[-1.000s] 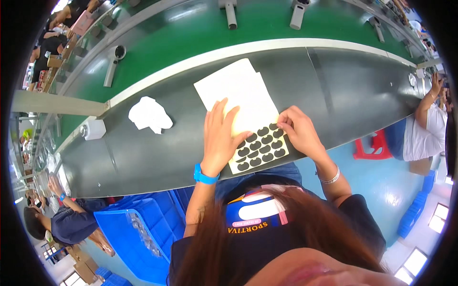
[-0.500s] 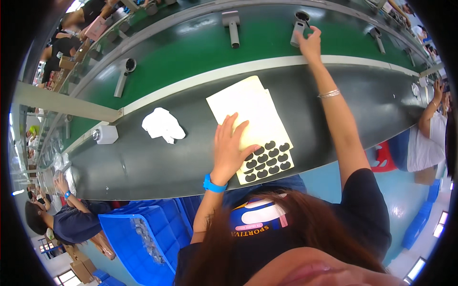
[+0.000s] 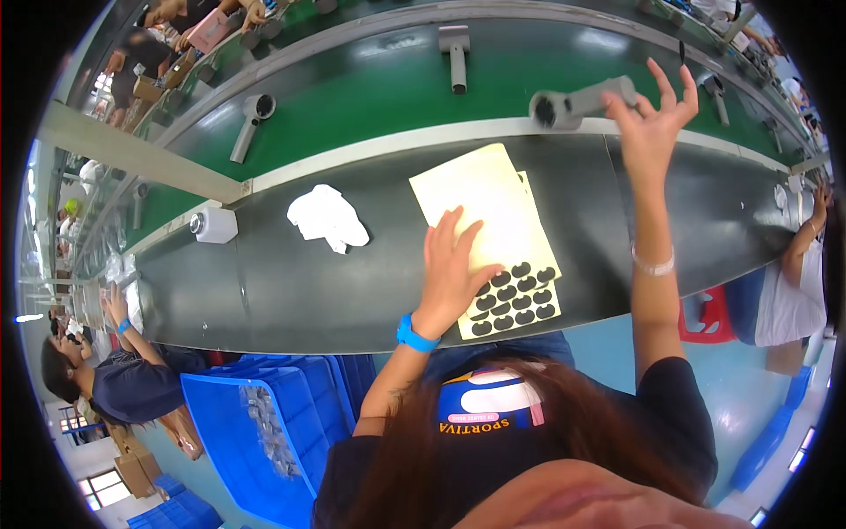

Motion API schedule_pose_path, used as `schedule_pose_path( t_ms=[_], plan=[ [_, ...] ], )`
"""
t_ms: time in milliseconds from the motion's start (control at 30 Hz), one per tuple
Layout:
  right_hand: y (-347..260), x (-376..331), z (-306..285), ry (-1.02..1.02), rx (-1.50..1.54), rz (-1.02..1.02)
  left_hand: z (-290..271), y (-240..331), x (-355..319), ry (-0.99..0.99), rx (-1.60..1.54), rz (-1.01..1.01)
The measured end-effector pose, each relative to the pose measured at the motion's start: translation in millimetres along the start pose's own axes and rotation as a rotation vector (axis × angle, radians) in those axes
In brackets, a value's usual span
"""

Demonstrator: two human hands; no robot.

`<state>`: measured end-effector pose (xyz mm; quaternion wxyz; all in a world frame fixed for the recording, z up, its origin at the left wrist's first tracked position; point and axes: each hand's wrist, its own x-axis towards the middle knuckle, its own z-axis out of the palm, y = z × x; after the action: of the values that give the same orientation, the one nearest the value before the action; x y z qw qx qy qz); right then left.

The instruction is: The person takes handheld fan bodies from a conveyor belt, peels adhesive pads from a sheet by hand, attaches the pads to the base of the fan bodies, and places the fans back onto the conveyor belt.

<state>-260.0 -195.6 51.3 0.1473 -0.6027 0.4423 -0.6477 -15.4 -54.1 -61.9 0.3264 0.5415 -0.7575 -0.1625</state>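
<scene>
Over the near edge of the green belt, my right hand (image 3: 654, 123) grips a grey hair dryer body (image 3: 577, 104) by its handle end, between thumb and fingers. The round, dark-mouthed end points left and is slightly blurred. A small black piece (image 3: 681, 53) sits at the tip of a raised finger on that hand; a black sticker is possible, but I cannot tell. My left hand (image 3: 449, 273) lies with fingers spread on pale yellow sheets (image 3: 483, 189). Rows of black rounded stickers (image 3: 523, 301) show on the sheet's near part, beside my thumb.
More grey hair dryer bodies (image 3: 456, 62) lie on the green belt (image 3: 352, 97). On the dark worktop are a crumpled white cloth (image 3: 326, 218) and a white bottle (image 3: 215, 226). A metal post (image 3: 141, 150) stands left. Blue crates (image 3: 256, 423) are below. Other people work on both sides.
My right hand has picked up the hair dryer body from the belt, moved it nearer and turned it sideways. My left hand stays on the sheets. The whole view has shifted slightly.
</scene>
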Motion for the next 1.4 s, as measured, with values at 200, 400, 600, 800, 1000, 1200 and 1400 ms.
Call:
schedule_pose_path(
  t_ms=[200,400,600,800,1000,1200,1400],
  plan=[
    [-51.8,-78.9,7.4,-0.524,0.123,-0.195,-42.4,51.2,23.7,0.136,-0.559,-0.042],
    [-86.6,-94.3,5.0,-0.750,0.231,-0.169,-39.3,54.1,18.6,0.139,-0.725,-0.031],
    [-78.7,-104.1,-16.4,-0.435,0.266,-0.013,-32.8,47.3,11.6,0.199,-0.783,0.012],
    [-84.1,-108.9,-18.1,-0.399,0.293,0.088,-46.2,48.4,6.9,0.063,-0.636,0.065],
    [-91.9,-96.2,-14.4,-0.163,0.406,0.176,-54.9,49.0,-7.4,0.093,-0.577,0.062],
    [-83.6,-59.9,-15.0,-0.079,0.416,0.162,-58.9,49.1,-12.4,0.063,-0.621,0.036],
    [-72.7,-54.6,-6.0,-0.184,0.417,0.140,-57.7,44.7,-15.3,0.133,-0.593,0.115]
  ],
)
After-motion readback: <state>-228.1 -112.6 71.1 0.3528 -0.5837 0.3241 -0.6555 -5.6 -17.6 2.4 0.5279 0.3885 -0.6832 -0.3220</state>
